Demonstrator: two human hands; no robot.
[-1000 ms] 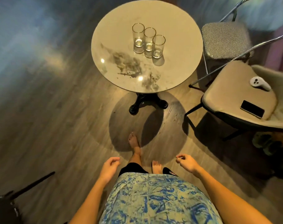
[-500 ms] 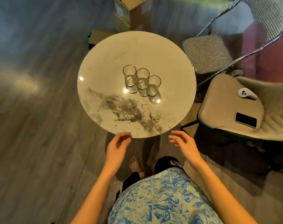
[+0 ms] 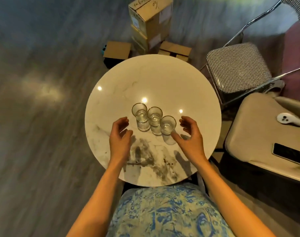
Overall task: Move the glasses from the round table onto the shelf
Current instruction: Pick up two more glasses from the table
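Observation:
Three clear glasses stand in a touching row near the middle of the round marble table (image 3: 163, 79): the left glass (image 3: 140, 115), the middle glass (image 3: 154, 117) and the right glass (image 3: 167, 124). My left hand (image 3: 119, 140) hovers over the table just left of the left glass, fingers curled apart, holding nothing. Just right of the right glass is my right hand (image 3: 191, 137), also open, its thumb near the glass's base. Neither hand touches a glass. No shelf is in view.
Cardboard boxes (image 3: 151, 21) are stacked on the wooden floor beyond the table. A houndstooth chair (image 3: 238, 67) stands at the right. A beige padded seat (image 3: 258, 134) beside it carries a white controller (image 3: 288, 119) and a black phone (image 3: 287, 153).
I have stepped up to the table. Both hands have risen from my sides and reached over the tabletop to either side of the row of glasses.

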